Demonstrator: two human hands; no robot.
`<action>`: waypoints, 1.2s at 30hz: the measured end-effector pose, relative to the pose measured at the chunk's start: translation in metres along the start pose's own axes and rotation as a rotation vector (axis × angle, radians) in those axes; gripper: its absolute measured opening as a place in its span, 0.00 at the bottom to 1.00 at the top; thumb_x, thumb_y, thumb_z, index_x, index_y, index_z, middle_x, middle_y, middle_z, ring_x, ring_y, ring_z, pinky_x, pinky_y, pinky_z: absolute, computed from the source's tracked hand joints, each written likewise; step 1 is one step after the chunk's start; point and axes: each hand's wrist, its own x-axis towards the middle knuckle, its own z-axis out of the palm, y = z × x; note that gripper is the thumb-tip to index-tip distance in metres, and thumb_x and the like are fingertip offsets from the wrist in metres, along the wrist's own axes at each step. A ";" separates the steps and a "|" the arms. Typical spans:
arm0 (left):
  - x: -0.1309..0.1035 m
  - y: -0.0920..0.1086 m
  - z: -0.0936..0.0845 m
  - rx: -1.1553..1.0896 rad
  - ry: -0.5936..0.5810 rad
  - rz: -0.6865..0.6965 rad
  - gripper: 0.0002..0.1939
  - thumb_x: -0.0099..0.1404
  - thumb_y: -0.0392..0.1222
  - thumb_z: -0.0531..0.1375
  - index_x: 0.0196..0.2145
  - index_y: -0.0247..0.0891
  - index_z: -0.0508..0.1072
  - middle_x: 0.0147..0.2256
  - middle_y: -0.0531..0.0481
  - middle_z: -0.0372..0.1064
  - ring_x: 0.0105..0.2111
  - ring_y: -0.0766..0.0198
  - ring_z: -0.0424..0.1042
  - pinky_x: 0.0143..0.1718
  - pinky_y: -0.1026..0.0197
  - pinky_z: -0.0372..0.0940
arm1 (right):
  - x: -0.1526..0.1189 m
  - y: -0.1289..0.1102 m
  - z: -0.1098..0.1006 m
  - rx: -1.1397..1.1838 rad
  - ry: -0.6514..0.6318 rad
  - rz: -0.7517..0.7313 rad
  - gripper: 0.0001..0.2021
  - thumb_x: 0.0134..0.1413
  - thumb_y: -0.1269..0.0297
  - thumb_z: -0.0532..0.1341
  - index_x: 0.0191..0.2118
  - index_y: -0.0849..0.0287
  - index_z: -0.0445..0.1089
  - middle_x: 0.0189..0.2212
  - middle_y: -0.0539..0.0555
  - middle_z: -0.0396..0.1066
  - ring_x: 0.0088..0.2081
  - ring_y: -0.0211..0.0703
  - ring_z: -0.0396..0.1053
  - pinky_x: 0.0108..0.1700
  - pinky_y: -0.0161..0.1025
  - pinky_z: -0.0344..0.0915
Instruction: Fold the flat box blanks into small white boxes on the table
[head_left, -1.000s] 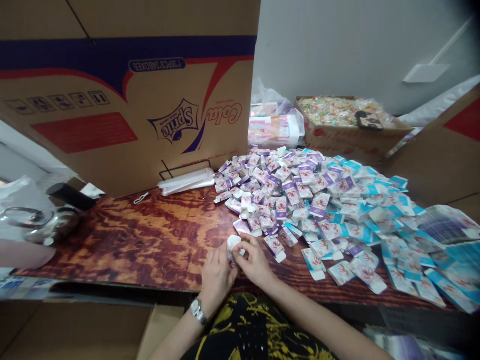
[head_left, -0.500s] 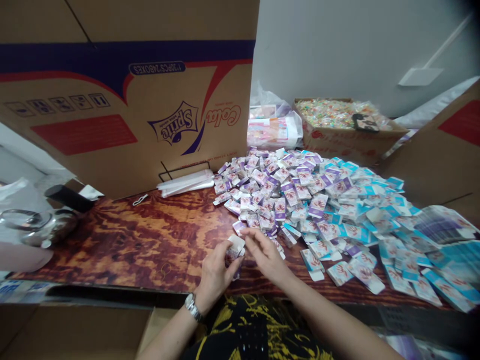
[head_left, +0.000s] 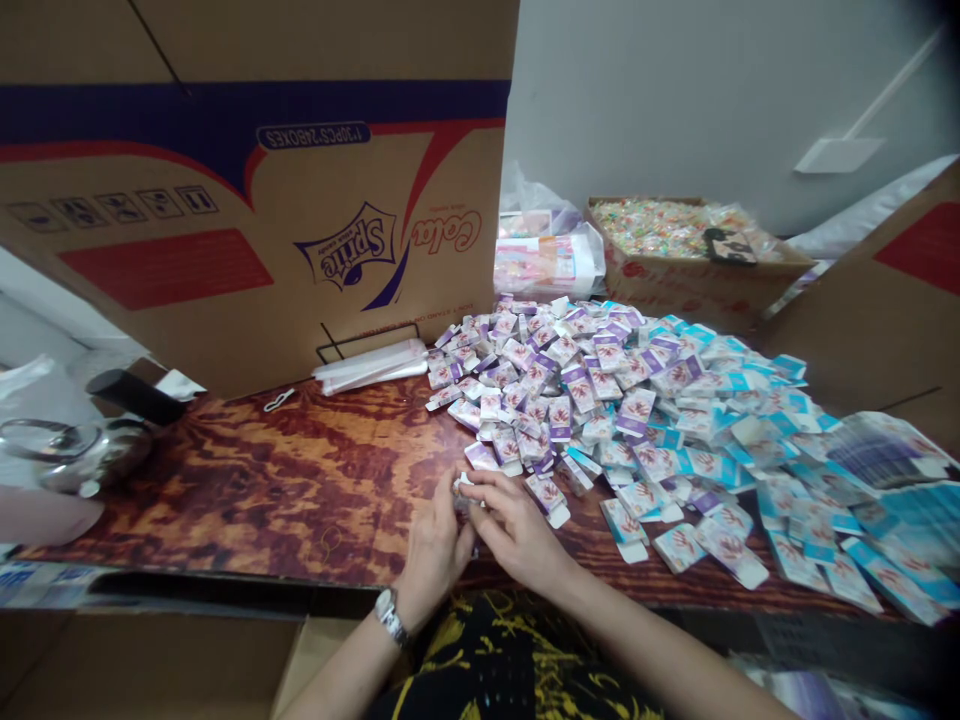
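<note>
My left hand (head_left: 435, 542), with a watch on its wrist, is wrapped round a small carton (head_left: 463, 482) just above the table's front edge. Most of that carton is hidden by my fingers; a bit of its white top shows. The fingers of my right hand (head_left: 519, 537) are bent together over the carton's top end and press on it. Beyond my hands spreads a big heap of small printed cartons (head_left: 570, 385), purple and white on the left, blue and white on the right. One carton (head_left: 546, 493) with a white flap out lies close to my right hand.
A tall cardboard box (head_left: 262, 230) stands at the back left of the brown table (head_left: 300, 480). White strips (head_left: 371, 366) lie at its foot. At the back stands an open carton (head_left: 697, 270) of wrapped sweets. A metal kettle (head_left: 97, 455) sits far left, another cardboard box (head_left: 870, 330) at right.
My right hand has moved left and closed in on the small carton's top, where a white flap stood up before. My left hand still holds the carton.
</note>
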 end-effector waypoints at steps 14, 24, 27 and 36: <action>-0.011 -0.023 -0.004 0.219 -0.053 0.021 0.34 0.61 0.54 0.57 0.58 0.31 0.55 0.49 0.36 0.63 0.48 0.49 0.64 0.47 0.49 0.64 | 0.026 0.044 -0.040 0.596 0.466 0.341 0.22 0.54 0.48 0.56 0.53 0.50 0.62 0.36 0.52 0.72 0.32 0.41 0.70 0.34 0.40 0.67; -0.030 -0.033 0.027 0.306 -0.184 -0.037 0.24 0.62 0.46 0.57 0.53 0.32 0.61 0.42 0.40 0.64 0.40 0.54 0.66 0.36 0.57 0.68 | -0.010 0.057 0.030 -0.631 -0.127 0.144 0.09 0.52 0.68 0.59 0.41 0.58 0.71 0.41 0.59 0.65 0.44 0.50 0.63 0.43 0.44 0.63; -0.027 -0.028 0.025 0.311 -0.150 -0.023 0.26 0.61 0.46 0.58 0.53 0.30 0.59 0.44 0.38 0.64 0.43 0.51 0.66 0.40 0.53 0.67 | -0.005 0.059 0.034 -0.427 0.047 0.152 0.06 0.52 0.71 0.58 0.36 0.58 0.71 0.44 0.58 0.62 0.48 0.48 0.62 0.49 0.44 0.61; -0.010 -0.010 0.006 0.067 -0.047 -0.133 0.20 0.62 0.40 0.55 0.52 0.37 0.59 0.37 0.45 0.73 0.32 0.59 0.74 0.32 0.61 0.68 | 0.001 0.028 0.007 -0.145 0.115 -0.016 0.10 0.56 0.65 0.58 0.44 0.56 0.69 0.48 0.58 0.63 0.52 0.46 0.62 0.53 0.45 0.60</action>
